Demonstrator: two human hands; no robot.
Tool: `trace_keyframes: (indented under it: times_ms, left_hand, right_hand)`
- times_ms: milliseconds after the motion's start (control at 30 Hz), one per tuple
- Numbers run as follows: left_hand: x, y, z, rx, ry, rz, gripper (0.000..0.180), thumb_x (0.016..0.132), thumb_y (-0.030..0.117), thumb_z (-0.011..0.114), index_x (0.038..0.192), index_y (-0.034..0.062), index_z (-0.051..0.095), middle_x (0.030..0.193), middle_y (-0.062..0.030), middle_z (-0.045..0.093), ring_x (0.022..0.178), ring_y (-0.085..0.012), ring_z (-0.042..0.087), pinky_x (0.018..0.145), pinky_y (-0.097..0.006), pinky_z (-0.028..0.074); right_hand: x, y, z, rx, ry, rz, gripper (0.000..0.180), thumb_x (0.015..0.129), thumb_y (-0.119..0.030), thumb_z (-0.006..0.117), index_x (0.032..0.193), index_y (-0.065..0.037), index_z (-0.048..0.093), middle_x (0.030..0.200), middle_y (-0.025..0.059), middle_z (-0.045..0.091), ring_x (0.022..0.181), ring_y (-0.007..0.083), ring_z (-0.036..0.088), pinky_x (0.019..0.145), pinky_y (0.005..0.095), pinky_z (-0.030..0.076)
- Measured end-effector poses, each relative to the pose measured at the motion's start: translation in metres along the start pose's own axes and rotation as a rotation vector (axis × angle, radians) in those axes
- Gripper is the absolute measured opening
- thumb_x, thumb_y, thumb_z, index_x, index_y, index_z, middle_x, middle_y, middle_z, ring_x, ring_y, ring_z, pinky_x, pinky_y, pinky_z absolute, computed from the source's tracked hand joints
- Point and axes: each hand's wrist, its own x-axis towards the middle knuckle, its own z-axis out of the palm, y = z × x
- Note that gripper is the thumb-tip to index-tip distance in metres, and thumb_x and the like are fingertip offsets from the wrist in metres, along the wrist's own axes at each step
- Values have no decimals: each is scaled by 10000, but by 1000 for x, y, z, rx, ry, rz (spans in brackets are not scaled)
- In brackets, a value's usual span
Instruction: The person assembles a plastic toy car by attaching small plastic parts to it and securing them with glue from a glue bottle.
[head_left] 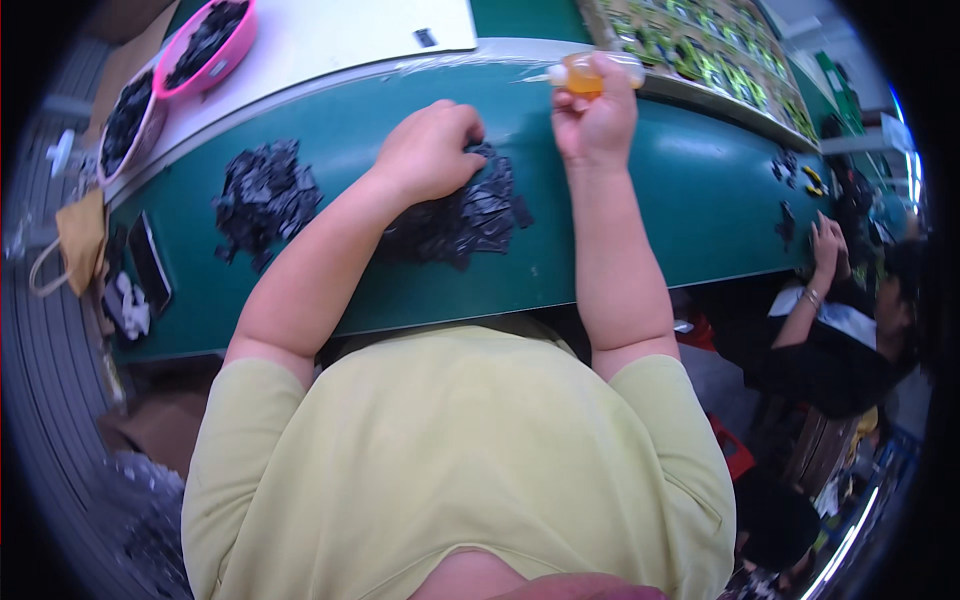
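My left hand (432, 150) has its fingers curled at the upper edge of a loose pile of small, flat black pieces (485, 205). Whatever lies between thumb and fingers there is too small to make out. Raised near the far edge of the green table, my right hand (597, 115) grips a clear squeeze bottle (582, 76) of amber liquid. The bottle lies tilted on its side in that hand, its white cap and thin nozzle pointing left. Left of my left forearm sits a second pile of black pieces (265, 195).
Beyond the green table (540, 250) a white board (350, 30) bears a pink basket (207, 50) of black pieces. Another basket (135, 120) stands beside it. A panel of yellow-green parts (700, 50) is at far right. A phone (150, 262) lies left; a co-worker (840, 320) sits right.
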Motion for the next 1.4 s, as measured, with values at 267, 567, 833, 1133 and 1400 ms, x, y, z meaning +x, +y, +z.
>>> trace_keyframes:
  times_ms: [267, 567, 833, 1133, 1400]
  left_hand:
    - [-1, -5, -2, -188, -35, -217, 164, 721, 75, 728, 805, -3, 611, 686, -40, 590, 624, -126, 583, 578, -275, 477]
    - [5, -21, -4, -1028, 6, -383, 279, 842, 5, 599, 1120, -21, 590, 808, -72, 610, 676, -139, 640, 616, -246, 551]
    - [3, -26, -8, -1056, -38, -396, 247, 838, 3, 595, 1071, -75, 572, 818, -105, 631, 688, -173, 670, 620, -259, 561]
    - [3, -26, -8, -1043, -55, -395, 253, 833, 8, 610, 1071, -73, 578, 827, -105, 644, 675, -150, 666, 611, -229, 543]
    - [4, -26, -7, -1022, -59, -388, 256, 841, 27, 612, 1077, -69, 584, 841, -102, 651, 676, -141, 665, 609, -228, 538]
  right_hand:
    - [-7, 4, 6, 31, -38, 10, 178, 815, -163, 628, 921, -61, 529, 758, 56, 575, 588, 126, 563, 442, 248, 454]
    - [-22, 8, 14, -183, -195, -93, 126, 830, -115, 621, 891, -24, 558, 756, 64, 602, 578, 128, 576, 450, 236, 455]
    - [-27, 24, 19, -463, -296, -297, 172, 836, -125, 679, 899, -6, 571, 807, 71, 633, 648, 119, 618, 473, 221, 494]
    - [-27, 28, 21, -546, -334, -318, 176, 843, -117, 676, 913, 7, 572, 813, 75, 636, 636, 116, 617, 484, 215, 503]
    - [-27, 28, 20, -559, -321, -316, 181, 840, -110, 678, 923, 8, 567, 817, 80, 636, 638, 116, 615, 491, 216, 502]
